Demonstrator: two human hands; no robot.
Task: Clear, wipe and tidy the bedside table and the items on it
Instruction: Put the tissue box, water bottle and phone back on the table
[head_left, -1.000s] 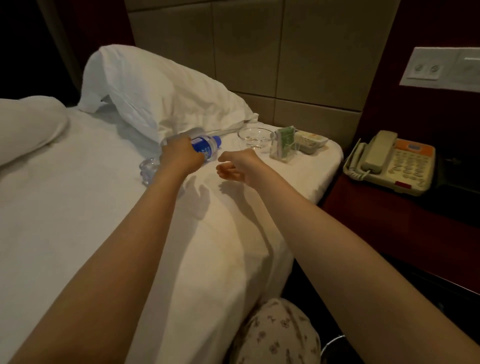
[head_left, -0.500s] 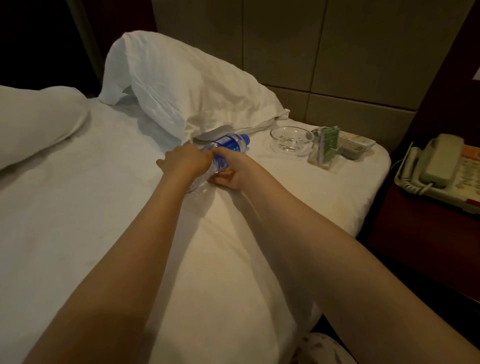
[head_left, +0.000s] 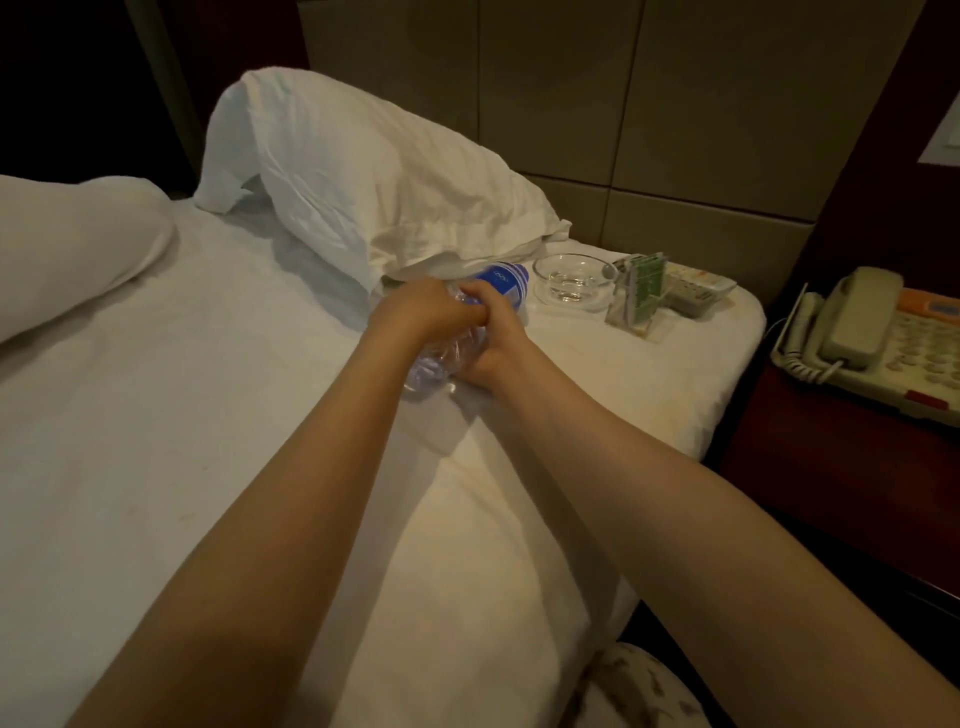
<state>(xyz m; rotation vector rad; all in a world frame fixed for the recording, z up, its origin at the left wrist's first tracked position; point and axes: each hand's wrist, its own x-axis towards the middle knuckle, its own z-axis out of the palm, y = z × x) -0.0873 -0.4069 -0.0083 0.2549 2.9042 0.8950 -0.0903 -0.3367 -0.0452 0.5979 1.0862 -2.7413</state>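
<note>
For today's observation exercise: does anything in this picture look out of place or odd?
Yes. A glass bowl, card stand and remote sit on the bed corner, not on the bedside table. The left hand and right hand grip a water bottle tipped on its side.

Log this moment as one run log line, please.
hands: left hand and right hand both grip water bottle; bottle: on its side; bed: glass bowl, remote; bedside table: telephone
</note>
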